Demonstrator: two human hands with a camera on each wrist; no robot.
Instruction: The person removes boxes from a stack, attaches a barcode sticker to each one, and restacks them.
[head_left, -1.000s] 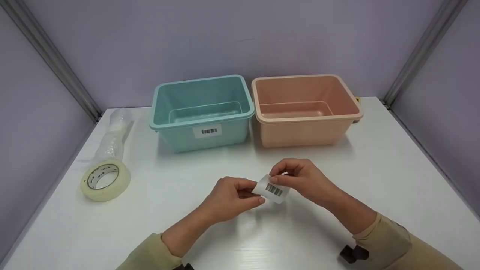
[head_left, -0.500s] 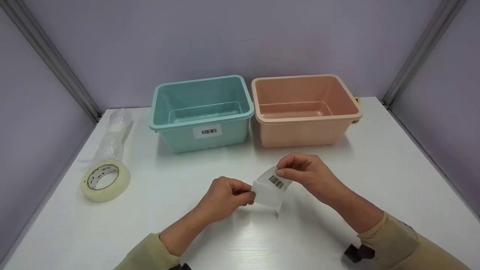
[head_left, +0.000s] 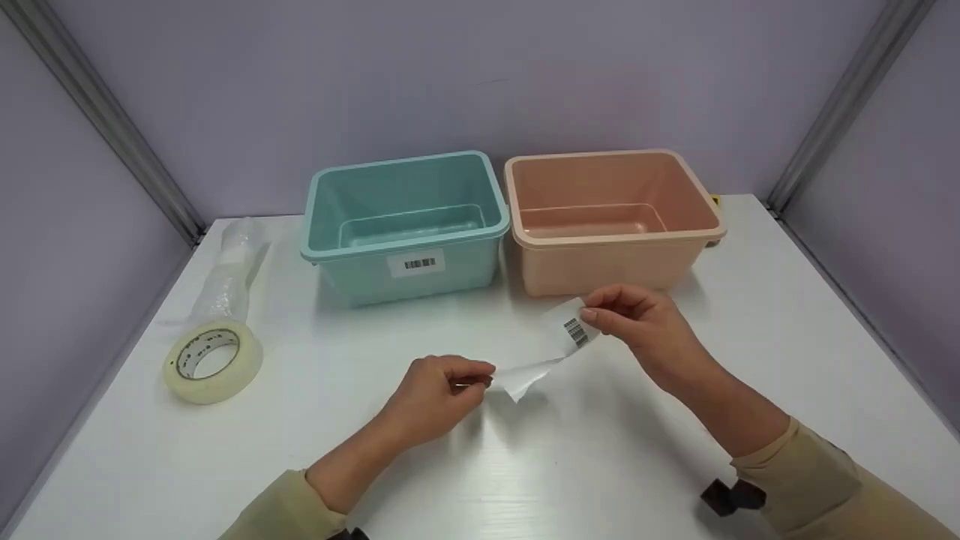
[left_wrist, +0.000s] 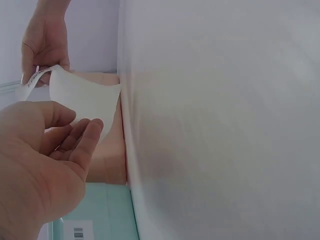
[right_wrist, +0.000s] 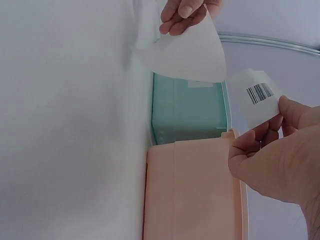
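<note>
My right hand (head_left: 594,315) pinches a white barcode label (head_left: 574,331) above the table, just in front of the pink bin (head_left: 600,266). My left hand (head_left: 482,377) pinches the white backing paper (head_left: 525,375) lower and to the left. Label and backing still meet in a thin strip between the hands. In the right wrist view the label (right_wrist: 255,97) curls off the backing paper (right_wrist: 190,50), with the right hand (right_wrist: 260,135) on its edge. The left wrist view shows the left hand (left_wrist: 82,127) under the backing paper (left_wrist: 85,97).
A teal bin (head_left: 405,277) with a barcode label (head_left: 418,263) on its front stands beside the pink bin at the back. A roll of clear tape (head_left: 214,361) and a roll of bubble wrap (head_left: 229,266) lie at the left. Purple walls enclose the white table (head_left: 750,337).
The hands have drawn apart: my right hand went up and right with the barcode label, peeling it off the backing, which my left hand keeps low and slightly further left.
</note>
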